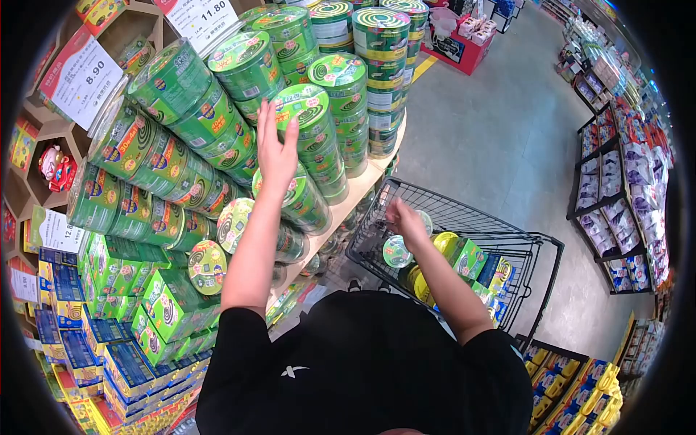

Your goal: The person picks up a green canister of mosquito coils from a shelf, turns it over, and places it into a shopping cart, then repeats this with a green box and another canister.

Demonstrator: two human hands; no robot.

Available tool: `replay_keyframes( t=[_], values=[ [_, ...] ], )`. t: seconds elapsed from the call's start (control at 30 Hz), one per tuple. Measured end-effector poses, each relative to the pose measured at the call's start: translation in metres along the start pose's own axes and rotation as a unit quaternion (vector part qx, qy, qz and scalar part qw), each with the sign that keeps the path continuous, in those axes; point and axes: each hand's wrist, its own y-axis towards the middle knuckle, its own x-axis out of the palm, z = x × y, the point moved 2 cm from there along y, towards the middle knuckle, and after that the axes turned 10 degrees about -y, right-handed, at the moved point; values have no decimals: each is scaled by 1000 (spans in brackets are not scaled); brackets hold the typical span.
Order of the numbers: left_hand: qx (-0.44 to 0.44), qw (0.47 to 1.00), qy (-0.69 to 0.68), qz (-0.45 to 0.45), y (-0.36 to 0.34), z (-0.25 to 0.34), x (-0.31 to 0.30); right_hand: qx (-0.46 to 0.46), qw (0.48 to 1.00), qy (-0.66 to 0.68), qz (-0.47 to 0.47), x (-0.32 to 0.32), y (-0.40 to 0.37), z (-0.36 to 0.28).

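Observation:
My left hand (278, 154) is raised at the display, its fingers stretched upward and thumb apart, holding nothing. Its fingertips overlap the side of a green round mosquito coil canister (303, 105) on top of a stack. Just below the palm stands another green canister (293, 192). Over the near left end of a black wire shopping cart (464, 206) hovers my right hand (408, 221), fingers loosely apart with nothing seen in them. Beneath it in the cart lie a round canister (396, 251), yellow-rimmed tins, a green box (470, 261) and blue-yellow boxes (499, 279).
Tall canister stacks (382, 72) line the wooden shelf edge (362, 181). Green boxes (172, 301) and blue boxes (134, 362) are piled at lower left, under price cards (85, 76). A shelf rack (616, 181) stands across the grey floor (500, 123); a red bin (460, 43) is farther off.

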Motion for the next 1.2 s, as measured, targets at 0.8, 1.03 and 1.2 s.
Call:
replay_keyframes(
  t=[0.8,1.03,1.2],
  values=[
    [-40,905,333,-261,61,12,33,91,995,36,1,-23,-69,61],
    [-27,918,311,-243,59,13,29,90,995,35,-1,-27,-71,69],
    [92,968,194,-128,39,27,11,91,996,22,-8,-29,-73,60]
  ],
)
